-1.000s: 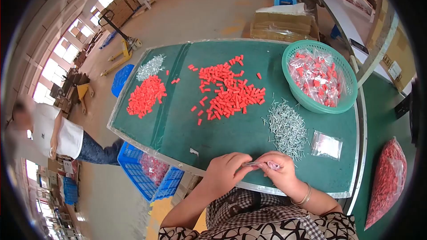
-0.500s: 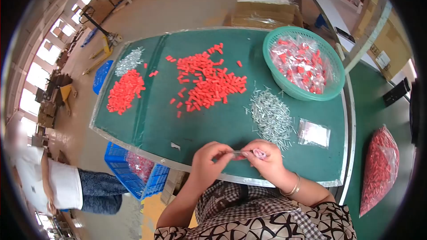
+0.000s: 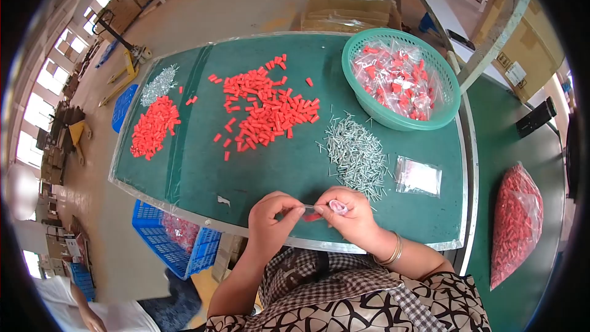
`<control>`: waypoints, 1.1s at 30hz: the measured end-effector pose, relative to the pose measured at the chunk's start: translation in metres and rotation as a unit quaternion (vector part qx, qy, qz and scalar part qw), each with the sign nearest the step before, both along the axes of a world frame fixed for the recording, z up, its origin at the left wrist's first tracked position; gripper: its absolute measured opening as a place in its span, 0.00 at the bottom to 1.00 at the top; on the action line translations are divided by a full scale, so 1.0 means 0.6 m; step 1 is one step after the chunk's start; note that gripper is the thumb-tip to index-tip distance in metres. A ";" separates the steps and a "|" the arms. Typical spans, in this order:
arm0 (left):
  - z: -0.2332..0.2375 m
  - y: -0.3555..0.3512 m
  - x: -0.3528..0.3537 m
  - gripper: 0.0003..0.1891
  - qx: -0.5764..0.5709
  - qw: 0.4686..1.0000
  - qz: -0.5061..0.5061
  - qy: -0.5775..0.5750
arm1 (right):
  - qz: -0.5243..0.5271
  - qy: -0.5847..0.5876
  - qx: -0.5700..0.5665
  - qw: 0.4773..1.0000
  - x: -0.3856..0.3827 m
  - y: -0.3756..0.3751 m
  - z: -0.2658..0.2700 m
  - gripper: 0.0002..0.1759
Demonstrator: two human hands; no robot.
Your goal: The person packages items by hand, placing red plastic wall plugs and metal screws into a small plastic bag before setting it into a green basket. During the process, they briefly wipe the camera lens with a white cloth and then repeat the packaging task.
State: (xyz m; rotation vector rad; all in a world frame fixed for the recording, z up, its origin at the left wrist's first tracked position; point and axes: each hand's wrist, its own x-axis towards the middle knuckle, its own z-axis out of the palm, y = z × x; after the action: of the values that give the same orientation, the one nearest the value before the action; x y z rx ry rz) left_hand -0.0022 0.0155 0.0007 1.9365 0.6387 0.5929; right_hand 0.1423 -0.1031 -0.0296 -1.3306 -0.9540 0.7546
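Viewing through the head camera, the only view on record. Both hands are seen at the near edge of the green table [image 3: 289,172], at 6 o'clock of its top. The left hand [image 3: 269,214] and the right hand [image 3: 351,220] are drawn together, with the fingertips almost touching. Each is pinched on one end of a small clear bag [image 3: 335,207], which is held between them just above the table edge. A red piece [image 3: 312,216] shows at the bag's left end, under the left fingertips; whether it lies wholly inside cannot be told.

Surroundings, read from the hands:
- 12 o'clock, near: pile of thin silver fasteners [image 3: 355,152]
- 2 o'clock: stack of empty bags [image 3: 418,176]
- 11 o'clock, farther off: loose red plugs [image 3: 267,110]
- 1 o'clock, well apart: green basket [image 3: 393,124] of filled bags

Judgement on technique: the work in hand appears to be closing the bag. The mouth is best held flat and taut between the two pinches, with the contents shaken down clear of it. Pressure is best run along the mouth from one end to the other by thumb and forefinger. Risks noted: a fastener point pushed through the film, or a plug trapped in the closure.
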 end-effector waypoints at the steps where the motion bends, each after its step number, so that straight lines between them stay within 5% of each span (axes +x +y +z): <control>1: 0.000 0.000 0.000 0.03 -0.002 1.000 -0.002 0.000 | 0.005 0.002 -0.002 1.000 0.000 0.002 -0.001 0.03; 6: 0.008 -0.004 0.005 0.03 0.000 1.000 -0.024 0.017 | 0.020 0.011 -0.019 1.000 -0.003 0.002 -0.003 0.02; 12: 0.000 0.000 0.002 0.02 -0.047 0.998 -0.048 -0.008 | 0.032 -0.034 0.091 0.995 0.006 0.006 -0.014 0.02; 15: -0.017 0.004 -0.004 0.03 -0.054 0.998 -0.024 -0.013 | 0.044 0.130 -0.014 0.990 0.006 -0.001 -0.003 0.01; 18: -0.016 0.008 -0.007 0.04 -0.063 0.998 -0.028 -0.013 | 0.040 0.154 -0.041 0.986 0.013 -0.003 0.004 0.01; 30: -0.053 0.018 -0.016 0.02 -0.216 0.976 0.022 -0.023 | -0.003 0.040 0.027 0.999 0.017 -0.002 0.002 0.01; 33: -0.055 0.017 -0.008 0.02 -0.232 0.972 0.032 -0.030 | -0.109 0.177 -0.019 0.978 0.050 -0.012 0.033 0.01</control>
State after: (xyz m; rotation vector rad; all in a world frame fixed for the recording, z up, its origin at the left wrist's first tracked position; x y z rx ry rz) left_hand -0.0068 0.0255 -0.0321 1.4605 0.7306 0.4885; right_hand 0.1723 -0.1105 -0.0098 -1.2563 -0.5039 0.8093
